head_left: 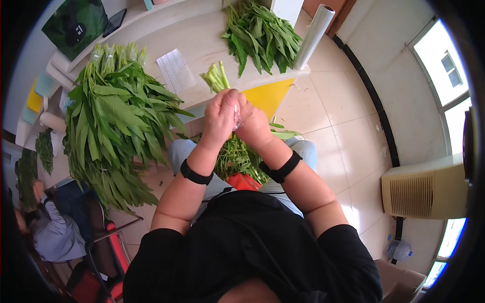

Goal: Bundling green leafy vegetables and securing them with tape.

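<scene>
My left hand (219, 115) and my right hand (253, 119) are pressed together, both gripping one bunch of long-leaved greens. The bunch's pale cut stems (216, 78) stick out beyond my knuckles. A crumpled piece of clear plastic film (237, 118) shows between my palms. Most of the bunch below my hands is hidden by my wrists. To the left, a big pile of bundled greens (117, 113) hangs over the table edge, several stem ends wrapped in clear film. Loose greens (261, 38) lie at the table's far end, beside an upright roll of clear film (314, 36).
A sheet of small labels (175, 71) lies on the pale table (204, 38). Leafy scraps (235, 153) and something red (243, 181) are between my knees. A phone (114, 22) rests on the ledge. At far left another person (57, 235) handles greens near red chairs (117, 257).
</scene>
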Demonstrator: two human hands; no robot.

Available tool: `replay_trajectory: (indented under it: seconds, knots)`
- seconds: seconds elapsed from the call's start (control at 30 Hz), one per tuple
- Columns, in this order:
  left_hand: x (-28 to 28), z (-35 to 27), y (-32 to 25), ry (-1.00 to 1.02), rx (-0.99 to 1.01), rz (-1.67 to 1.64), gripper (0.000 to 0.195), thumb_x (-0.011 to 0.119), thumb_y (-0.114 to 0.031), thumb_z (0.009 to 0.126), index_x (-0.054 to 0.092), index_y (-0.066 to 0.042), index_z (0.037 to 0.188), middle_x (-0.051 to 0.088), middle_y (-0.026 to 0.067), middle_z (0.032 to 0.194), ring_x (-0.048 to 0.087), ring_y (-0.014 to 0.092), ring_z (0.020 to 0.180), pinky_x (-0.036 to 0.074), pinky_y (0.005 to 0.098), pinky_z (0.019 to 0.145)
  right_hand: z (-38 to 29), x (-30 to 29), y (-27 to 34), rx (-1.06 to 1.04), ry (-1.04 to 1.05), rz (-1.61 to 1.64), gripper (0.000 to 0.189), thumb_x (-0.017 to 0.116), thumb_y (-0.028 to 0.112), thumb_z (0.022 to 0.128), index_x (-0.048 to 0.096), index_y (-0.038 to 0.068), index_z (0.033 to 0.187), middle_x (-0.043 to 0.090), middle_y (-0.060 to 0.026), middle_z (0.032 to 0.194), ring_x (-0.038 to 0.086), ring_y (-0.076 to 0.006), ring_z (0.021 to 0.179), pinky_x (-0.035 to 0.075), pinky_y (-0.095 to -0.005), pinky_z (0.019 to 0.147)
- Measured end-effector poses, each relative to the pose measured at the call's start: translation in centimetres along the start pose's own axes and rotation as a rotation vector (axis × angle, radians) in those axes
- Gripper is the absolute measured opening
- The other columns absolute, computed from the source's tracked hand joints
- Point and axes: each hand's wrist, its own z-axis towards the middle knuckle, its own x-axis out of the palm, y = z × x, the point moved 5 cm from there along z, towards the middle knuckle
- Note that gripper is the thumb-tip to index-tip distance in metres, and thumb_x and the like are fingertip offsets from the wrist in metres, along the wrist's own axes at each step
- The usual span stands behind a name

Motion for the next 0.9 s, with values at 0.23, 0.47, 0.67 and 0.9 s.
replay_trajectory:
  seconds: [0.23,0.47,0.67,0.9]
  knots:
    - [-0.7,1.1,-1.6,0.085,-0.197,-0.492,0.041,0.043,-0.04,0.096,0.038,-0.014,0.065,0.036,-0.0015,0.052,0.033,0.009,0.04,0.028,0.0236,0.036,-1.2,-2.8,1.4,-0.232,-0.032,0.193,0.047,0.051,0.021,0.085,0.035,-0.002,0.123,0.059,-0.0257,0.092,0.059,-0.041,0.085,0.049,-0.0458,0.074]
    - [-0.2,1.7,-4.4,0.253,-0.198,-0.68,0.047,0.036,-0.05,0.095,0.034,-0.016,0.063,0.028,-0.0053,0.046,0.028,0.007,0.035,0.034,0.024,0.038,-0.9,-6.0,1.2,-0.321,0.18,0.56,0.047,0.039,0.029,0.095,0.036,0.001,0.133,0.057,-0.0285,0.106,0.055,-0.043,0.099,0.045,-0.0407,0.085]
    - [-0.2,1.6,-4.2,0.258,-0.187,-0.688,0.047,0.037,-0.051,0.094,0.035,-0.016,0.063,0.03,-0.005,0.048,0.029,0.007,0.035,0.036,0.0248,0.04,-0.3,-5.8,1.0,-0.185,0.161,0.856,0.042,0.049,0.022,0.094,0.046,-0.002,0.128,0.061,-0.0147,0.111,0.057,-0.0212,0.1,0.043,-0.0306,0.089]
    - [-0.3,1.8,-3.8,0.278,-0.104,-0.65,0.031,0.056,-0.038,0.09,0.044,-0.014,0.075,0.037,-0.0042,0.055,0.033,0.007,0.042,0.035,0.024,0.044,0.5,-3.6,-0.5,0.135,0.289,1.286,0.042,0.06,0.02,0.088,0.051,-0.005,0.12,0.061,-0.0081,0.102,0.056,-0.0116,0.09,0.046,-0.0259,0.08]
